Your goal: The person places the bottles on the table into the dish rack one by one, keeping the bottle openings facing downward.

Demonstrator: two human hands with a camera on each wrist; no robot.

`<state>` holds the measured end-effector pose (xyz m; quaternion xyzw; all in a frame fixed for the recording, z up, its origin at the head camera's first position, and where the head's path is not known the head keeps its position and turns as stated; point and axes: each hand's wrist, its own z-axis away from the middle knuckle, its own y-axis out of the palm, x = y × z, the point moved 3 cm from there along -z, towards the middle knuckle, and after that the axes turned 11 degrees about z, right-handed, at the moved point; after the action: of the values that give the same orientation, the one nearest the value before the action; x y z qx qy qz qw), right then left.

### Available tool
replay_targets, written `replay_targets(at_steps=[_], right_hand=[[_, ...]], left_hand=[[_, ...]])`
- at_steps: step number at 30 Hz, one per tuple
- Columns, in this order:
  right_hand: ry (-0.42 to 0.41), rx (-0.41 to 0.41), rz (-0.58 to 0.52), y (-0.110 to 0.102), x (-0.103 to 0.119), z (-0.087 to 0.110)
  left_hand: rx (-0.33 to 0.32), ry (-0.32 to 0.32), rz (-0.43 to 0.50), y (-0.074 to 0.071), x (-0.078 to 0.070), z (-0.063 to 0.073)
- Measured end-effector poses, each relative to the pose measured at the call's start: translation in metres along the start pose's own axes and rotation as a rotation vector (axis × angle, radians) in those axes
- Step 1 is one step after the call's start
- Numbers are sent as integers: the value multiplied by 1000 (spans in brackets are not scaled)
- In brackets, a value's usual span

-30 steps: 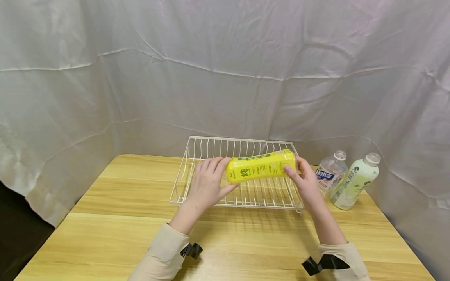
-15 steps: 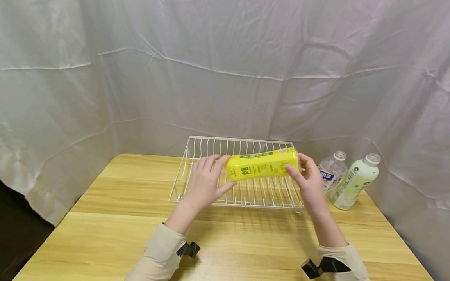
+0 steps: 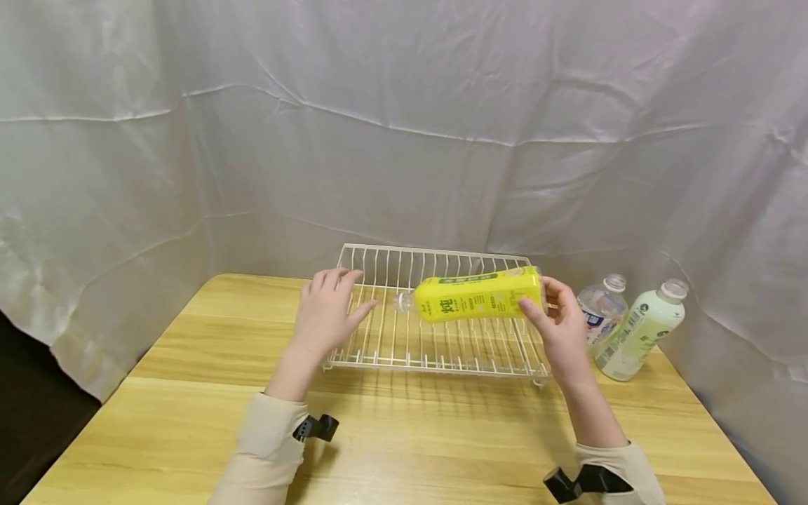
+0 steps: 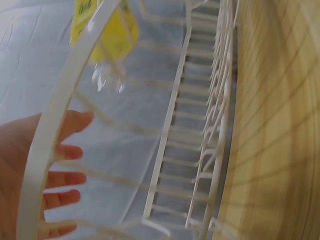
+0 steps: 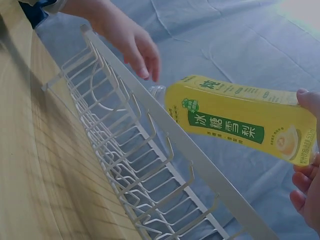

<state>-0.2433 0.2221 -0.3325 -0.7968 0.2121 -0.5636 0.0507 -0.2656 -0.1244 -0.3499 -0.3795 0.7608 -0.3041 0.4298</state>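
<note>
A yellow-labelled plastic bottle (image 3: pixel 476 296) lies sideways in the air over the white wire dish rack (image 3: pixel 435 367), its clear neck toward the left. My right hand (image 3: pixel 558 330) grips it by the base end, thumb on the near side. In the right wrist view the bottle (image 5: pixel 235 117) shows a green panel with white characters, and its neck is close to the rack's rail. To the left of the neck, my left hand (image 3: pixel 328 308) is off the bottle with fingers spread. The left wrist view shows this hand (image 4: pixel 30 155) behind a rack rail, holding nothing.
On the right of the wooden table (image 3: pixel 404 435) stand a clear bottle (image 3: pixel 602 308) with a blue and white label and a pale green bottle (image 3: pixel 640 333), both uncapped. A grey curtain (image 3: pixel 379 175) hangs behind the table.
My left hand has let go of the bottle's neck end and moved left, uncovering the neck. My right hand keeps hold of the bottle, which has shifted slightly right.
</note>
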Motion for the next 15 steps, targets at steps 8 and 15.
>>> replay_targets(at_steps=[8, 15], right_hand=[[-8, 0, 44, 0, 0, 0], [-50, -34, 145, 2, 3, 0]], left_hand=[[239, -205, 29, -3, 27, 4], [369, -263, 56, 4, 33, 10]])
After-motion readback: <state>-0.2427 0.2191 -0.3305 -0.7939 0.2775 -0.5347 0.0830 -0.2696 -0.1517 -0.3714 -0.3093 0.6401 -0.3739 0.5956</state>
